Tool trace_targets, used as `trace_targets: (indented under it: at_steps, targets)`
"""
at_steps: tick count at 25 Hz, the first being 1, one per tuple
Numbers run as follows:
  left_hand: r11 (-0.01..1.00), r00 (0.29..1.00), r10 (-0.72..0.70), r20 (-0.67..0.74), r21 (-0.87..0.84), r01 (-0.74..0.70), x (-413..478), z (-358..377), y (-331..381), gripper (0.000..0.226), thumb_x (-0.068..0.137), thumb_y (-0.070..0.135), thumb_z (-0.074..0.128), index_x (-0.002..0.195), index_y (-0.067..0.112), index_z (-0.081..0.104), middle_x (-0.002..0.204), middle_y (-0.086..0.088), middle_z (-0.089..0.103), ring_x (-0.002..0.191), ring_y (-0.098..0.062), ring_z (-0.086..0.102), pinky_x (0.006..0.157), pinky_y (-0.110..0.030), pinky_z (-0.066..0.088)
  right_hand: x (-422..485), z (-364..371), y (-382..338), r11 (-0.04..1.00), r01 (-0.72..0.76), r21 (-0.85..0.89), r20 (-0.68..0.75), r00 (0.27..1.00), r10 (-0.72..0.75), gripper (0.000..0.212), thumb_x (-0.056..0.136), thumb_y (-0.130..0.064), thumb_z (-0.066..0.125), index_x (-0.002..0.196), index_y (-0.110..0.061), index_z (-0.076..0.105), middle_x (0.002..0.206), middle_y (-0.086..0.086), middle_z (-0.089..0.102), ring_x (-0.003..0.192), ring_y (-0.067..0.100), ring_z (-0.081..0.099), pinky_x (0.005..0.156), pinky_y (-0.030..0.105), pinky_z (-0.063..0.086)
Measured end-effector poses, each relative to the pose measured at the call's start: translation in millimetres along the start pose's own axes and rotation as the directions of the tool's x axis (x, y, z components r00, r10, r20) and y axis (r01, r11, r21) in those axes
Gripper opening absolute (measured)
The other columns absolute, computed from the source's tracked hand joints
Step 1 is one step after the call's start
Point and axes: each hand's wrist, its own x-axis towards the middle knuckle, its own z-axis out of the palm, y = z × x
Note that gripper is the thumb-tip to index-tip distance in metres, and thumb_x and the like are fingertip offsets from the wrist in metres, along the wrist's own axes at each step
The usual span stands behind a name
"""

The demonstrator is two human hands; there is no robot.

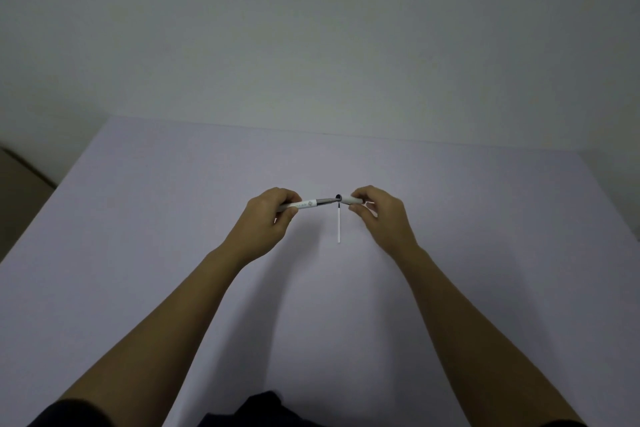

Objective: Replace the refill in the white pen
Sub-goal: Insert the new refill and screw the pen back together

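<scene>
— Dark cloth (256,407) sits at the very bottom edge, nearest the lens. What comes above it?

— Two bare forearms reaching forward over a pale lilac worktop (138,236), meeting near its middle.

— What is the left hand (265,218) doing?

— Its fingers (289,215) are curled and pressed around the rear of the white pen barrel (303,204), pinching it. That barrel lies nearly level, pointing right, with small grey print on it and a metal section at its right end.

— And the right hand (381,215)?

— Thumb and forefinger pinch a short white piece (349,199), the pen's other half. The remaining fingers are loosely bent below it, not touching it as far as I can tell. The piece's open dark end faces the barrel.

— Are the two halves joined?

— They come very close, end to end, between the hands. Whether they touch I cannot tell; the joint is small and dim.

— Where is the refill (339,224)?

— A thin white rod, running from just beneath that joint straight toward the camera, dark at its far tip. It lies between the two hands, and neither hand grips it. Whether it rests flat on the worktop or hangs from the pen I cannot tell.

— Anything behind?

— A plain grey-white wall (311,45) past the worktop's far edge.
</scene>
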Motion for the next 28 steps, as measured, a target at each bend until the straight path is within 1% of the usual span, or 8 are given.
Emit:
trace_targets:
  at_steps: [5, 8, 10, 12, 16, 19, 25, 28]
  targets:
    - [1.0, 1.0, -0.008, -0.004, 0.004, 0.008, 0, 1, 0, 0.016, 0.092, 0.013, 0.049, 0.104, 0.011, 0.06, 0.092, -0.001, 0.06, 0.08, -0.02, 0.055, 0.062, -0.013, 0.036, -1, -7, 2, 1.0, 0.014, -0.026, -0.01, 1.0, -0.014, 0.009, 0.084, -0.012, 0.064, 0.093, -0.009, 0.064, 0.084, -0.004, 0.062, 0.084, 0.019, 0.059, 0.084, 0.026, 0.047]
    - [1.0, 1.0, -0.003, -0.001, 0.01, 0.003, 1, 1, 0, 0.016, 0.092, 0.013, 0.049, 0.104, 0.011, 0.06, 0.092, 0.0, 0.059, 0.08, -0.02, 0.055, 0.061, -0.012, 0.036, 2, -9, 4, 0.991, 0.084, -0.101, 0.008, 0.996, -0.084, 0.012, 0.084, -0.012, 0.064, 0.096, -0.01, 0.065, 0.09, 0.002, 0.067, 0.082, 0.014, 0.059, 0.081, 0.028, 0.048]
    - [1.0, 1.0, 0.001, 0.007, 0.003, -0.001, 0, 3, 0, 0.015, 0.092, 0.013, 0.049, 0.104, 0.011, 0.06, 0.091, 0.0, 0.059, 0.081, -0.021, 0.055, 0.061, -0.012, 0.036, 4, -9, 1, 0.978, 0.161, -0.132, 0.03, 0.987, -0.159, 0.015, 0.084, -0.012, 0.064, 0.098, -0.01, 0.067, 0.094, 0.005, 0.07, 0.082, 0.005, 0.056, 0.078, 0.017, 0.045]
    - [1.0, 1.0, 0.001, 0.007, -0.011, -0.001, 0, 4, 0, 0.015, 0.092, 0.013, 0.049, 0.103, 0.012, 0.06, 0.091, -0.001, 0.06, 0.08, -0.021, 0.055, 0.061, -0.013, 0.036, 7, -12, -6, 0.972, 0.207, -0.108, 0.048, 0.978, -0.203, 0.017, 0.083, -0.01, 0.065, 0.1, -0.009, 0.068, 0.096, 0.006, 0.07, 0.082, -0.002, 0.054, 0.077, 0.007, 0.042]
    - [0.997, 0.999, -0.021, -0.038, -0.08, 0.018, 0, 5, 2, 0.015, 0.092, 0.015, 0.05, 0.102, 0.016, 0.061, 0.086, 0.003, 0.059, 0.074, -0.012, 0.053, 0.059, -0.01, 0.039, 11, -18, -24, 0.988, 0.107, 0.113, 0.026, 0.994, -0.111, 0.018, 0.083, -0.004, 0.064, 0.1, -0.009, 0.069, 0.093, 0.001, 0.064, 0.08, -0.009, 0.058, 0.072, 0.003, 0.044]
    - [0.992, 0.997, -0.032, -0.077, -0.124, 0.023, 1, 5, 3, 0.015, 0.091, 0.016, 0.051, 0.102, 0.017, 0.061, 0.083, 0.008, 0.058, 0.074, -0.006, 0.052, 0.061, -0.005, 0.038, 10, -17, -34, 0.97, -0.007, 0.244, 0.023, 1.0, 0.001, 0.017, 0.083, -0.007, 0.065, 0.097, -0.014, 0.069, 0.085, -0.007, 0.062, 0.07, -0.007, 0.059, 0.066, 0.003, 0.044]
    - [0.988, 0.991, -0.055, -0.123, -0.147, 0.037, 1, 11, 1, 0.015, 0.092, 0.016, 0.052, 0.102, 0.014, 0.062, 0.082, 0.011, 0.056, 0.074, -0.004, 0.052, 0.06, -0.003, 0.037, 11, -13, -42, 0.97, -0.036, 0.241, 0.028, 0.999, 0.03, 0.015, 0.083, -0.007, 0.065, 0.097, -0.011, 0.07, 0.074, -0.012, 0.059, 0.065, -0.008, 0.057, 0.062, 0.001, 0.04]
    - [0.988, 0.989, -0.062, -0.136, -0.149, 0.041, -1, 13, -2, 0.014, 0.092, 0.015, 0.052, 0.101, 0.014, 0.062, 0.084, 0.007, 0.058, 0.075, -0.005, 0.052, 0.061, -0.003, 0.037, 11, -10, -43, 0.974, -0.035, 0.222, 0.044, 0.999, 0.026, 0.016, 0.083, -0.007, 0.065, 0.097, -0.01, 0.071, 0.073, -0.014, 0.059, 0.065, -0.01, 0.058, 0.063, -0.001, 0.04]
